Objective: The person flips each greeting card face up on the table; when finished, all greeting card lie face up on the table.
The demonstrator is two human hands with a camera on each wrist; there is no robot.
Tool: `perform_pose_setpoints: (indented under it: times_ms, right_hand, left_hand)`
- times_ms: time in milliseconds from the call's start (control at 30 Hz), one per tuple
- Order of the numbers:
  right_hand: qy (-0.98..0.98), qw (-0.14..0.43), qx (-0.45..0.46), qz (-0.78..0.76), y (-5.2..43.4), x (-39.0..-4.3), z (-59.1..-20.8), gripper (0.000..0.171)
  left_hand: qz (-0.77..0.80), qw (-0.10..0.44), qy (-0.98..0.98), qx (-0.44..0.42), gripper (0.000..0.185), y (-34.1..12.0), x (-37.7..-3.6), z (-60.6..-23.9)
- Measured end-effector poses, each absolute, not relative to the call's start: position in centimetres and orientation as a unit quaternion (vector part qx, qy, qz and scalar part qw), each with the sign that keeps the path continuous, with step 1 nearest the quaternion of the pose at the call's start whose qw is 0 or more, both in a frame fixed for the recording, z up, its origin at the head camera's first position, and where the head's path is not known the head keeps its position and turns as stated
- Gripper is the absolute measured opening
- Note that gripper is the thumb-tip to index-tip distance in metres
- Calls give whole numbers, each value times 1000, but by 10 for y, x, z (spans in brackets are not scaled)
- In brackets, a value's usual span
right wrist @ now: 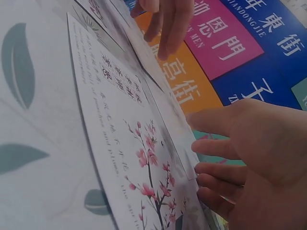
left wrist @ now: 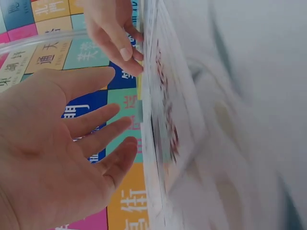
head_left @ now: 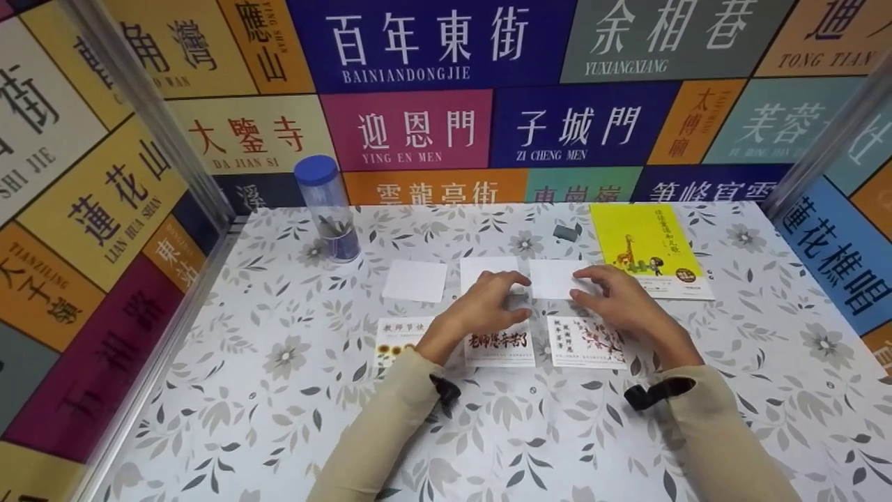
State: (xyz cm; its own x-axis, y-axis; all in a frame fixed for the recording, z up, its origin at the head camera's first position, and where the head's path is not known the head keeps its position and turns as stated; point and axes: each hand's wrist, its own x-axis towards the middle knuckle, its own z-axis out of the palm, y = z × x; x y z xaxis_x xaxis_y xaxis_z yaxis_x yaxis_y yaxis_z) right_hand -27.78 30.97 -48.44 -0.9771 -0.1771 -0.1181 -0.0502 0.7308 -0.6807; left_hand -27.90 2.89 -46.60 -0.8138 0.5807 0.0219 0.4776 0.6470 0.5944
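— Hands first: how do they lie?

— Left hand (head_left: 488,303) hovers with its fingers loosely spread over the middle blank card (head_left: 488,272), holding nothing. Right hand (head_left: 617,296) is also relaxed, its fingertips at the near edge of the right blank card (head_left: 554,277).

— And the cards around them?

— Three blank white cards lie in a row; the left blank card (head_left: 415,280) lies apart from both hands. Nearer the person lie three printed cards: a sunflower card (head_left: 394,341), a red-lettered card (head_left: 500,345) under the left wrist, and a blossom card (head_left: 585,341) below the right hand.

— Farther out?

— A yellow book (head_left: 648,247) lies just right of the cards, a small grey clip (head_left: 566,231) lies behind them, and a blue-capped tube (head_left: 327,208) stands at the back left of the flowered table (head_left: 279,390).
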Motion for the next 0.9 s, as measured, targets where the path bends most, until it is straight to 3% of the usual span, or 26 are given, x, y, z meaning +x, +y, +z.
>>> perform_pose_setpoints:
  times_ms: [300, 633, 900]
  right_hand:
    - [931, 68, -84, -349, 311, -277, -491, 53]
    - [927, 76, -33, -365, 310, -275, -484, 59]
    - [924, 71, -26, -374, 305, -278, -484, 60]
  left_hand:
    - [272, 87, 916, 280, 55, 56, -281, -476]
    - [285, 87, 911, 286, 60, 61, -279, -483]
    - [407, 109, 885, 200, 68, 64, -278, -479]
